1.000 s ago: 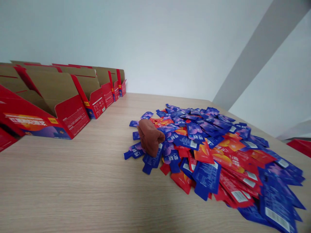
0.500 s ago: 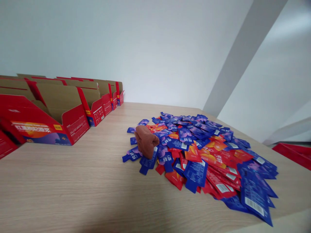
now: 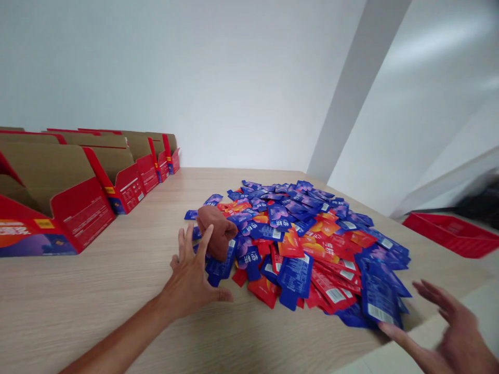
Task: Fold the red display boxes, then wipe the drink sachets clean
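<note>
My left hand (image 3: 193,275) reaches out over the wooden table (image 3: 117,291) with its fingers spread and nothing in it. Its fingertips are just short of a crumpled brown cloth (image 3: 215,232) lying on the near left edge of a heap of blue and red sachets (image 3: 307,239). My right hand (image 3: 448,337) hovers at the bottom right, fingers stretched out and empty, beside the sachets at the table's near right corner.
A row of open red cardboard display boxes (image 3: 81,202) stands along the left side of the table, running back toward the white wall. A red plastic tray (image 3: 448,234) sits off the table at the right.
Both hands have come into view; neither was visible before. The camera has turned a little, shifting the boxes left and revealing the red tray on the right.
</note>
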`<control>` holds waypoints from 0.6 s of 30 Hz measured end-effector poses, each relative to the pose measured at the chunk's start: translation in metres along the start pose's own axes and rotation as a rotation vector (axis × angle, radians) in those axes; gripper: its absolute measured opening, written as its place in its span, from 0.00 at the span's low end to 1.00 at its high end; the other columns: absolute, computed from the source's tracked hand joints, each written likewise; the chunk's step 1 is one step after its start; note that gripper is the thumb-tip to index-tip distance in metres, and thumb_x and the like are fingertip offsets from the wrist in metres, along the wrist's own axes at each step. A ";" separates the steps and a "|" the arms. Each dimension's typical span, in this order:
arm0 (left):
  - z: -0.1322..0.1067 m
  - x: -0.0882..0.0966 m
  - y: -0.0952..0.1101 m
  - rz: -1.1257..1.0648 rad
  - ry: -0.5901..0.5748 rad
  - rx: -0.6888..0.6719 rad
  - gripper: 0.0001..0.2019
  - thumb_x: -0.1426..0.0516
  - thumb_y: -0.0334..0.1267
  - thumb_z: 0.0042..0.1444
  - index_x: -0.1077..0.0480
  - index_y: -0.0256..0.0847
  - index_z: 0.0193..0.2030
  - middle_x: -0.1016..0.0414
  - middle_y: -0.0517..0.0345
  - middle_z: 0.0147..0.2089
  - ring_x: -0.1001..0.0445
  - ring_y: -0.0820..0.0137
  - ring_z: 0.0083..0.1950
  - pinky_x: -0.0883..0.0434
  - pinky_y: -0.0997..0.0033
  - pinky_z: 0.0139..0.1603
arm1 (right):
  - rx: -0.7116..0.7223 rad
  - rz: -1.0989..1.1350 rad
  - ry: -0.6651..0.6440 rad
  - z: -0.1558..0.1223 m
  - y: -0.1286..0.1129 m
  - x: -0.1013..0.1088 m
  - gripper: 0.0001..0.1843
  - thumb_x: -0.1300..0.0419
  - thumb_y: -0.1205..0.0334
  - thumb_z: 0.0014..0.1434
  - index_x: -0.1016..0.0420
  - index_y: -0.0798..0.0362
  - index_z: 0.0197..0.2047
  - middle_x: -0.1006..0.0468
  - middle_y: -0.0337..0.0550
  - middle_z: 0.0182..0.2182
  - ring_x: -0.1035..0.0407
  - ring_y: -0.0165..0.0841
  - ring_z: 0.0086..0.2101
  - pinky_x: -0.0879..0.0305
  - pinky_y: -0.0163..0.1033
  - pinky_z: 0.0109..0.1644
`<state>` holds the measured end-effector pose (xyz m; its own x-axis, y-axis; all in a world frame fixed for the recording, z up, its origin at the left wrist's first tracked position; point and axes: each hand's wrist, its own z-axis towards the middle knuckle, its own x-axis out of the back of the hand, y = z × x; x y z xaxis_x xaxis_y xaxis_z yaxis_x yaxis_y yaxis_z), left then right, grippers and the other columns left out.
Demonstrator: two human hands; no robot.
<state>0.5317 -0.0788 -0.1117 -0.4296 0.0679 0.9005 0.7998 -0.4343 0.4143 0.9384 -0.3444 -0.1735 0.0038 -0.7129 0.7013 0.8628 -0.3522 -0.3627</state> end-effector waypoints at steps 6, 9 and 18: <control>0.003 -0.028 0.047 0.063 -0.175 0.023 0.88 0.22 0.71 0.26 0.72 0.57 0.86 0.99 0.45 0.83 0.90 0.36 0.85 0.58 0.10 0.74 | 0.113 -0.301 -0.172 0.014 0.039 -0.043 0.58 0.43 0.27 0.64 0.56 0.53 0.84 0.39 0.82 0.74 0.34 0.83 0.66 0.31 0.86 0.51; 0.007 -0.034 0.059 0.076 -0.215 0.026 0.87 0.22 0.70 0.26 0.71 0.61 0.86 1.00 0.47 0.83 0.92 0.36 0.84 0.61 0.08 0.72 | 0.173 -0.359 -0.170 0.013 0.031 -0.051 0.57 0.41 0.26 0.63 0.50 0.52 0.82 0.39 0.81 0.75 0.32 0.83 0.64 0.28 0.82 0.48; 0.046 -0.045 0.061 0.052 -0.184 0.024 0.85 0.23 0.73 0.26 0.70 0.65 0.85 0.94 0.43 0.85 0.87 0.33 0.85 0.59 0.03 0.68 | 0.160 -0.345 -0.176 0.025 0.030 -0.072 0.62 0.39 0.24 0.60 0.41 0.68 0.77 0.45 0.90 0.74 0.38 0.85 0.67 0.32 0.79 0.62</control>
<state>0.6187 -0.0666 -0.1208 -0.3054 0.2104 0.9287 0.8295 -0.4201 0.3680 0.9765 -0.2884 -0.2190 -0.2245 -0.4502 0.8643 0.8964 -0.4432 0.0019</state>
